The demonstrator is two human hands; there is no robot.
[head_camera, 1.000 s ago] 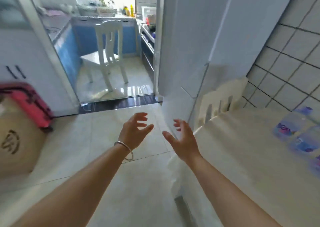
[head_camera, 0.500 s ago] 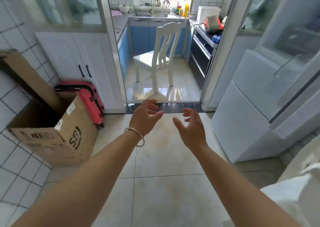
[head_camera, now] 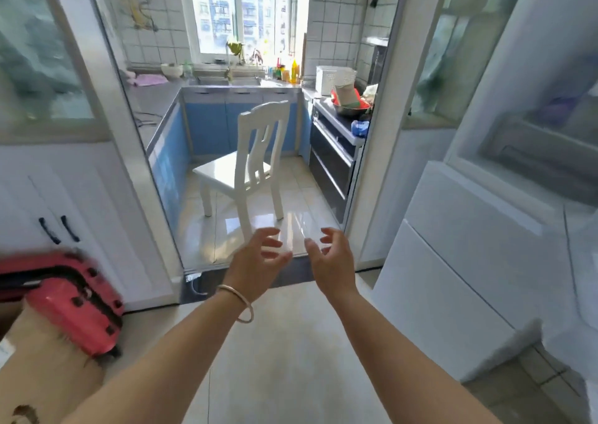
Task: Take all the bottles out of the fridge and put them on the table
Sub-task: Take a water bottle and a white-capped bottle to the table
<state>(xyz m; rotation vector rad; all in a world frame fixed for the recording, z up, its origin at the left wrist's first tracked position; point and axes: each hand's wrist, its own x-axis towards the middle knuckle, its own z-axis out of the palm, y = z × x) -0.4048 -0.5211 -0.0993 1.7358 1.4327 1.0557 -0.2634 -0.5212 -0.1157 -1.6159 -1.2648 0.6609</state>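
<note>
Two hands [head_camera: 255, 262]; one chair [head_camera: 249, 165]

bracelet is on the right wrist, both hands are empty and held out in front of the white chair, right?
Not quite: the head view shows the bracelet on the left wrist, not the right. The rest holds: the left hand and the right hand are both empty, fingers loosely spread, held out in front of the white chair.

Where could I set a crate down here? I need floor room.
Bare floor tiles lie between the cardboard box and the white fridge. Through the doorway it is crowded: a white chair fills the kitchen floor.
</note>
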